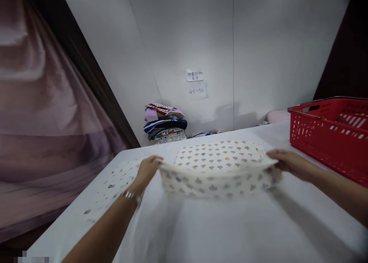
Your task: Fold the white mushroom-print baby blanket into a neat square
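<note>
A white cloth printed with small grey mushroom shapes (218, 156) lies partly folded on the white table (230, 232). My left hand (148, 169) grips its left edge, fingers closed round the fabric. My right hand (289, 164) pinches the right edge. The near flap of the cloth hangs lifted between the two hands. A second patterned cloth (113, 186) lies flat on the table by my left wrist, which wears a metal bracelet (130, 196).
A red plastic basket (322, 140) with a metal handle stands at the table's right. A stack of folded colourful clothes (164, 123) sits against the grey wall, below paper labels (195, 83). A pinkish curtain (43, 121) hangs at the left.
</note>
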Demonstrator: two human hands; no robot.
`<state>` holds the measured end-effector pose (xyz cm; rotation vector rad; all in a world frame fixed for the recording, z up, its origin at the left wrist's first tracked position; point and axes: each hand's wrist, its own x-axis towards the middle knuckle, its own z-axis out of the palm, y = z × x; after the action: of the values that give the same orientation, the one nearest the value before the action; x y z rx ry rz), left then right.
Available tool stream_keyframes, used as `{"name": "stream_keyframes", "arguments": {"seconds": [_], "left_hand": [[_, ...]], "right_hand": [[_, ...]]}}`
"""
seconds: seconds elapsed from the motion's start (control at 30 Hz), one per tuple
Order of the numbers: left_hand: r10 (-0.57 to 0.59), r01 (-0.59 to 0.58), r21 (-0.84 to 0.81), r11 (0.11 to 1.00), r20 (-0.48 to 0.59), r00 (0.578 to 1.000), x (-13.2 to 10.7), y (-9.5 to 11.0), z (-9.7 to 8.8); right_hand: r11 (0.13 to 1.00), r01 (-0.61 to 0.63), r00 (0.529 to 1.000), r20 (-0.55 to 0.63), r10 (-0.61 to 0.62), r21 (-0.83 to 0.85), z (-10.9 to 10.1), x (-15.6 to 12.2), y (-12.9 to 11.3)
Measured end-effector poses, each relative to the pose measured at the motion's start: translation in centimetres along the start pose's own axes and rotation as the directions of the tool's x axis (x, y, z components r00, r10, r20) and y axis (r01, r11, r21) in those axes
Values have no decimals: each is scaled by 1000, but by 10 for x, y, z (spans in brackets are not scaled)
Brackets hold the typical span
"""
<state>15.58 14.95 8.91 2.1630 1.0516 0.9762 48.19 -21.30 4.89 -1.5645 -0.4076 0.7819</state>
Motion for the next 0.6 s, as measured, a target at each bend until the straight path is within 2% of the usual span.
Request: {"name": "stream_keyframes", "arguments": {"seconds": [0.03,0.1,0.13,0.17,0.23,0.27,0.3,0.37,0.43,0.5,0.53,0.6], "left_hand": [[-26,26,-7,1000,-20,999,26,14,7],[-47,44,-25,999,-117,992,81,47,11],[-36,31,-31,999,-154,987,107,64,8],[-16,8,-37,999,-193,981,131,81,2],[46,-67,-62,996,-299,953,169,110,-15],[91,-140,-96,986,-394,915,181,121,-25],[130,-200,-115,973,-442,887,188,129,-35],[173,-274,-131,953,-507,844,187,135,-53],[201,-297,-104,949,-524,828,165,129,-66],[225,-275,-35,961,-481,847,128,113,-72],[253,-279,0,960,-416,873,105,101,-73],[294,-294,53,954,-344,892,54,71,-68]], "right_hand": [[999,37,999,19,-37,-1,2,19,-24],[985,174,979,-112,-171,18,4,52,-80],[965,261,946,-206,-251,21,5,63,-110],[921,388,894,-253,-370,24,6,71,-138],[773,634,721,-352,-596,-11,7,78,-187],[709,705,659,-341,-671,-33,8,76,-206],[659,751,612,-331,-719,-44,9,73,-219],[606,793,566,-296,-769,-56,10,62,-230],[614,787,579,-276,-767,-56,10,47,-221],[681,731,645,-281,-710,-41,8,33,-195],[732,681,695,-293,-657,-27,6,27,-176],[830,558,794,-279,-540,-16,1,15,-130]]}}
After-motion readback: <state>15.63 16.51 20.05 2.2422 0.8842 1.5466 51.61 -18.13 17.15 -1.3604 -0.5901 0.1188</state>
